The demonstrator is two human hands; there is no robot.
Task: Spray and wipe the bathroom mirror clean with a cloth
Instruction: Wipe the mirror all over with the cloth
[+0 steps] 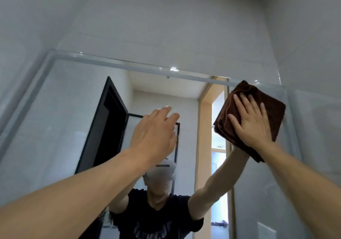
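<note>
Grip, right hand: fingers spread flat, palm pressing a folded brown microfibre cloth against the bathroom mirror; not a pinch, the cloth is pinned between palm and glass, with layered folds showing along its left edge. Grip, left hand: empty, fingers loosely extended and slightly parted, raised near the glass at mid-width; whether the fingertips touch the mirror cannot be told. Position of cloth: upper right corner of the mirror, its top corner just beneath the bevelled top edge, its right corner near the right edge of the glass. Orientation: roughly square pad, turned diamond-wise, no marked long axis. Governing relation: the uncovered glass lies to the left of and below the cloth; almost no room remains upward or rightward before the tiled wall. Open travel, as judged: a leftward pass along the top edge, or a downward pass along the right edge. Obstruction: the left hand sits in the path of a long leftward stroke at a slightly lower height. Nearer hand: the right, already on the cloth. Spray bottle: not in view. Spray film or streaks on the glass: too faint to tell. Reflection shows a person in a dark T-shirt and an open doorway.
</note>
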